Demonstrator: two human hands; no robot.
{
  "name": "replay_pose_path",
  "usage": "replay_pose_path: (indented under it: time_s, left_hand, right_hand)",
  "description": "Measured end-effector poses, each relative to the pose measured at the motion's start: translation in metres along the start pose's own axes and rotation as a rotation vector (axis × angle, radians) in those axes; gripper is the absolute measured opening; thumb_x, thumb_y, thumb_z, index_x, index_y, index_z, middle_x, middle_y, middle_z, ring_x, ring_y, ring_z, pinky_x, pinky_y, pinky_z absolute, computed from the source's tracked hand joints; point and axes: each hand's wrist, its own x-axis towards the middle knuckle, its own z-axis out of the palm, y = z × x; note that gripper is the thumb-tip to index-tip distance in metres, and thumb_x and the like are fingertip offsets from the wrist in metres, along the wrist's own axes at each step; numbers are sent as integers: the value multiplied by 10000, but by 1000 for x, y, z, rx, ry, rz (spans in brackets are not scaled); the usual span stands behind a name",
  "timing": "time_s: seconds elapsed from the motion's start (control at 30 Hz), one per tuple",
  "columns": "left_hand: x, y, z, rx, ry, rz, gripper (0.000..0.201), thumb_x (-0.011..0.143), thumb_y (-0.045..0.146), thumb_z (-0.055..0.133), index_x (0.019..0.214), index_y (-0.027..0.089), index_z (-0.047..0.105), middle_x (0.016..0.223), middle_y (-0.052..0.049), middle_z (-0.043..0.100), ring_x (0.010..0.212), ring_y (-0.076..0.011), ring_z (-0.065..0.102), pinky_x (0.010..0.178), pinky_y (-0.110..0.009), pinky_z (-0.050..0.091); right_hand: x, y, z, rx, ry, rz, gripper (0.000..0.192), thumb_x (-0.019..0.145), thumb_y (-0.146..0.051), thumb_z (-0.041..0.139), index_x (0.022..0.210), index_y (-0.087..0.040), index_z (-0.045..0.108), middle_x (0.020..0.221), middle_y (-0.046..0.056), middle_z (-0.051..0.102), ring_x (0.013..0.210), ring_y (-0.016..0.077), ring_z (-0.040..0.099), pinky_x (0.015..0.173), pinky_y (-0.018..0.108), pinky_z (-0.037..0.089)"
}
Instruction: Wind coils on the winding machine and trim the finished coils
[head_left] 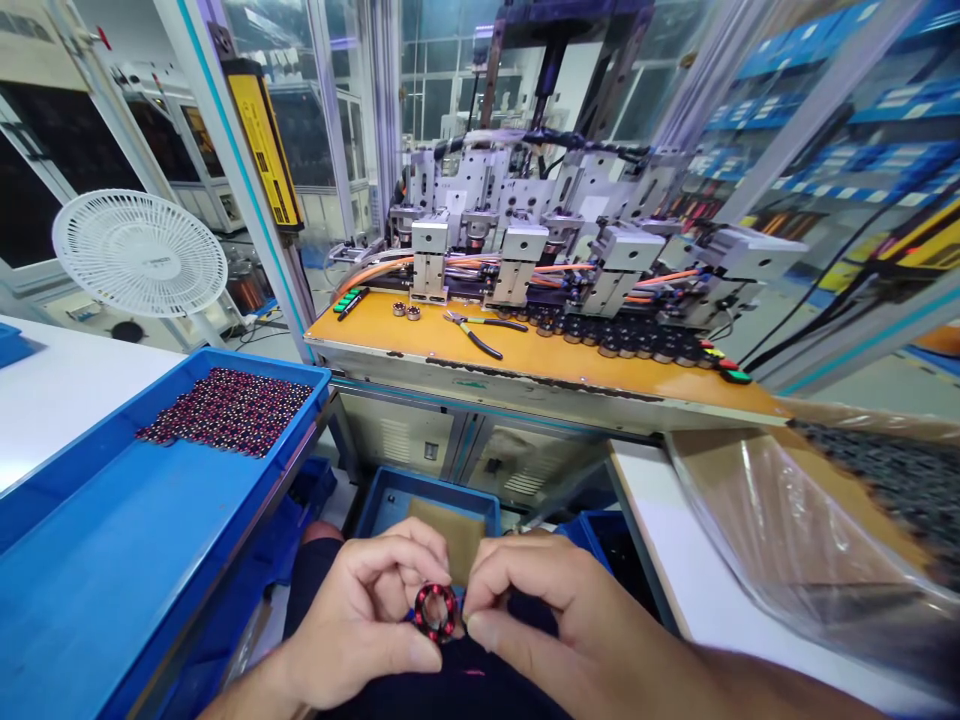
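A small ring-shaped motor stator (422, 603), black with red wire windings around its open centre, is pinched between the thumb and fingers of my left hand (358, 612). It is held above my lap with its round face towards me. Close beside its right edge is my right hand (541, 602), thumb and fingertips pressed together. Whatever lies between those fingertips is hidden or too small to name.
Many red-wound stators (232, 410) fill the far end of a blue tray (150, 535) at left. Pliers (480, 332) and dark round parts (630, 338) lie on the orange bench (435, 335) before a machine (525, 240). At right is a plastic-lined box (802, 510).
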Motion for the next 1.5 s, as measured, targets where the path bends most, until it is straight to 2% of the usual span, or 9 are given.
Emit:
replay_pose_path:
  time_s: [0.2, 0.3, 0.47, 0.7, 0.87, 1.13, 1.23, 1.37, 1.5]
  left_hand:
    - [-2, -5, -1, -140, -41, -55, 304, 640, 191, 889, 918, 199, 766, 917, -1, 564, 666, -83, 681, 594, -154, 474]
    - [-1, -9, 1, -234, -79, -77, 331, 636, 188, 893, 943, 201, 768, 911, -1, 604, 661, -86, 700, 588, -140, 502]
    - [-1, -13, 3, -308, -77, -129, 348, 623, 102, 884, 935, 206, 770, 892, 5, 654, 648, -84, 714, 606, -148, 562]
    - [-1, -15, -1, -304, -68, -141, 333, 597, 118, 895, 902, 182, 777, 873, -6, 652, 620, -88, 705, 572, -146, 554]
    - [2, -11, -2, -208, -53, -117, 341, 604, 92, 875, 909, 218, 789, 901, 2, 611, 611, -67, 668, 570, -153, 523]
    - [2, -6, 1, 207, 30, 230, 440, 699, 89, 824, 1072, 313, 760, 1009, -36, 595, 838, -118, 590, 730, -213, 485]
    - [0, -6, -3, 211, 63, 145, 539, 634, 187, 892, 1133, 296, 719, 948, -22, 617, 820, -131, 597, 740, -229, 476]
    - [-6, -1, -7, 280, 55, -73, 281, 728, 270, 828, 984, 199, 736, 715, 19, 594, 639, -86, 525, 621, -200, 427]
    - [-9, 0, -6, 304, 96, -63, 199, 819, 248, 745, 1009, 195, 715, 731, -7, 670, 646, -116, 621, 622, -227, 488]
  right_hand:
    - [-6, 11, -18, -451, 80, -428, 91, 931, -150, 609, 1021, -164, 616, 905, 30, 683, 843, 143, 635, 771, 249, 503]
    - [-2, 18, -14, -487, 36, -612, 119, 947, -122, 576, 1062, -139, 604, 949, 58, 674, 870, 158, 604, 806, 283, 510]
    - [7, 19, -4, -456, 70, -743, 67, 946, -149, 598, 1000, -121, 626, 864, 60, 677, 773, 158, 576, 693, 290, 507]
    - [12, 20, -1, -398, 78, -749, 88, 964, -181, 586, 920, -135, 648, 789, 46, 689, 696, 144, 575, 633, 282, 473]
    - [9, 22, 7, -325, 193, -665, 160, 990, -188, 543, 872, -154, 647, 739, 23, 673, 641, 120, 573, 591, 258, 447]
    - [0, 29, 28, -250, 434, -506, 97, 933, -118, 557, 869, -180, 596, 711, -1, 637, 627, 109, 616, 598, 219, 492]
    - [0, 36, 32, -295, 476, -565, 111, 913, -94, 547, 864, -188, 581, 706, -2, 631, 617, 115, 612, 604, 235, 508]
    - [1, 40, 31, -341, 446, -590, 135, 880, -53, 541, 874, -185, 573, 710, 2, 626, 619, 118, 609, 604, 244, 522]
    - [-1, 38, 30, -392, 444, -569, 138, 862, -56, 571, 891, -191, 577, 718, 2, 641, 626, 122, 622, 616, 243, 535]
